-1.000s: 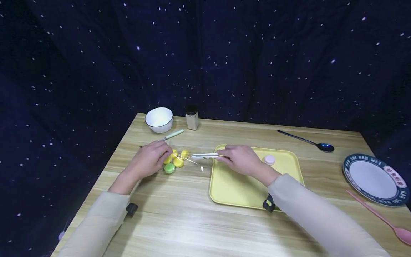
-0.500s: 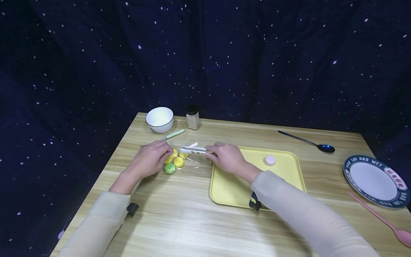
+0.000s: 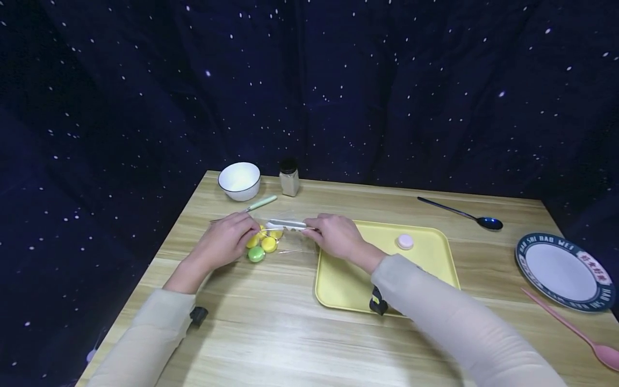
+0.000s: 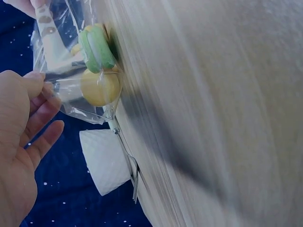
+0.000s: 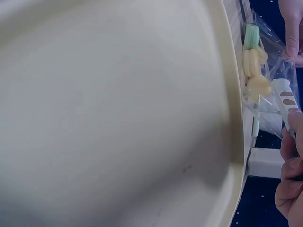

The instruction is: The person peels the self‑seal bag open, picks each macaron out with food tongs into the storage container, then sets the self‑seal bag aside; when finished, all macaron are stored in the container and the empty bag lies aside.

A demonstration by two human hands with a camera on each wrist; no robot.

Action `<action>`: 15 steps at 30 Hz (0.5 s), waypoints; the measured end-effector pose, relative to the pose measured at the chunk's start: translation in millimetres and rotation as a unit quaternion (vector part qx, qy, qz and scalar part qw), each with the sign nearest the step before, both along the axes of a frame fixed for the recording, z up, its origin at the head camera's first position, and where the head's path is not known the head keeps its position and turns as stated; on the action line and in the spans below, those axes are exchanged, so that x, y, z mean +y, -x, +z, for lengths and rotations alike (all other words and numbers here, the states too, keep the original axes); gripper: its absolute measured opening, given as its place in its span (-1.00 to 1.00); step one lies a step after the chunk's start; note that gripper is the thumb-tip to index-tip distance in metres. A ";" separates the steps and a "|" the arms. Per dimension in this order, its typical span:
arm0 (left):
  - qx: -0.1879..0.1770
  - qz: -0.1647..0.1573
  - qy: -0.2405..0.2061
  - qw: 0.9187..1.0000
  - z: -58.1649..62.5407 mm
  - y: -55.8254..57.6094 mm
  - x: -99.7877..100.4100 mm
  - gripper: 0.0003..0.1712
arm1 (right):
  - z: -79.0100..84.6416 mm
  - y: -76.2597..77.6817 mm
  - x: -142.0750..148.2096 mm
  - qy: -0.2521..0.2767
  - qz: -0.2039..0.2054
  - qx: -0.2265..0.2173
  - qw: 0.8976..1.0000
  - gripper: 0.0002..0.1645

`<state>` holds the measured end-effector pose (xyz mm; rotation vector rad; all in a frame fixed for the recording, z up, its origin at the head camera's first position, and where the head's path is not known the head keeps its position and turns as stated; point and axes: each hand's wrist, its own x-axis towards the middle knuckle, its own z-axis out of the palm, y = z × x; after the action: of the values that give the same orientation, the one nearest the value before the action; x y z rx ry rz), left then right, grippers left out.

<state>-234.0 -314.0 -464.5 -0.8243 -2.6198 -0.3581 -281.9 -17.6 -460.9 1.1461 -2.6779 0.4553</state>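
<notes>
My left hand (image 3: pixel 228 236) pinches the edge of a clear plastic bag (image 4: pixel 78 103) between thumb and fingers. Inside lie several yellow macarons (image 3: pixel 268 244) and a green macaron (image 3: pixel 256 253), low against the tabletop. My right hand (image 3: pixel 336 235) grips white tongs (image 5: pixel 284 94) with slotted arms. Their tips reach left into the bag, above the yellow macarons; whether they touch any cannot be told. A pale pink macaron (image 3: pixel 405 241) rests on the yellow tray (image 3: pixel 338 290), beneath and right of my right hand.
Behind my left hand are a fork with a green handle (image 3: pixel 263 202), a white bowl (image 3: pixel 239 180) and a black-capped jar (image 3: pixel 289 181). A dark spoon (image 3: pixel 488 222), a blue-rimmed plate (image 3: pixel 561 269) and a pink spoon (image 3: pixel 605 355) lie to the right.
My right hand has moved left with the tongs, bringing their tips from right of the macarons to inside the bag. The left hand stays in place on the bag.
</notes>
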 end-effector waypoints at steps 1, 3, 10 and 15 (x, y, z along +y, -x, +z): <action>-0.002 0.002 0.002 1.000 0.0 -0.1 0.4 -0.97 | -0.1 -0.4 1.5 -0.002 -0.002 -0.001 1.000 -0.64; -0.007 0.010 0.004 1.000 0.1 -0.2 0.7 -0.96 | 0.5 -1.7 6.0 -0.004 -0.005 -0.003 1.000 -0.64; -0.018 0.021 -0.001 1.000 1.5 -0.9 -0.5 -0.93 | 2.4 -5.5 25.3 -0.007 -0.001 0.004 1.000 -0.63; -0.017 0.024 0.001 1.000 1.0 0.1 -0.2 -0.92 | 3.9 -6.6 35.6 -0.020 0.009 0.011 1.000 -0.61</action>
<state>-234.1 -314.3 -463.6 -0.7609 -2.6657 -0.3593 -275.4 18.0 -457.0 1.1805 -2.6718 0.3901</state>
